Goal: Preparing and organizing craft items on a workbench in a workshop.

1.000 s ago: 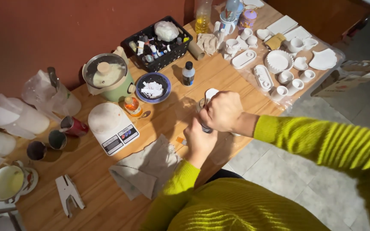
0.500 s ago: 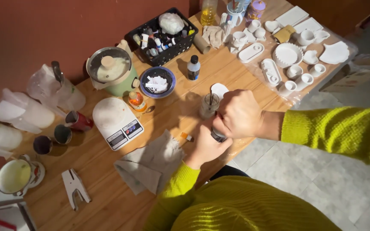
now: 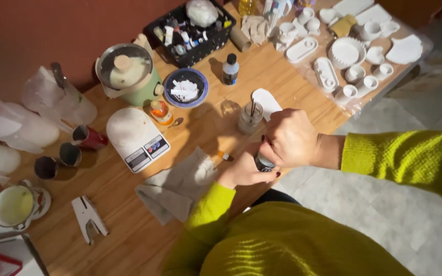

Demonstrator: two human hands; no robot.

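Note:
At the near edge of the wooden table [image 3: 124,204] my two hands meet on a small dark bottle [image 3: 263,163]. My left hand [image 3: 241,173] grips its body from below. My right hand [image 3: 290,138] closes over its top, hiding the cap. Both arms wear yellow-green knitted sleeves. Just beyond my hands stands a small glass jar [image 3: 249,117] with a stick in it, and a white flat piece [image 3: 267,101] lies beside it. A grey cloth [image 3: 180,181] lies left of my left hand.
A white kitchen scale [image 3: 135,137], a green pot [image 3: 128,75], a blue bowl [image 3: 185,87] of white bits and a dark-capped bottle [image 3: 230,69] stand mid-table. A black basket [image 3: 193,28] sits at the back. White moulds [image 3: 346,53] cover the right end. Cups [image 3: 70,153] stand left.
My hands have stayed together on the bottle at the table edge. The view has shifted, so the table's things sit slightly lower and to the right in the frame.

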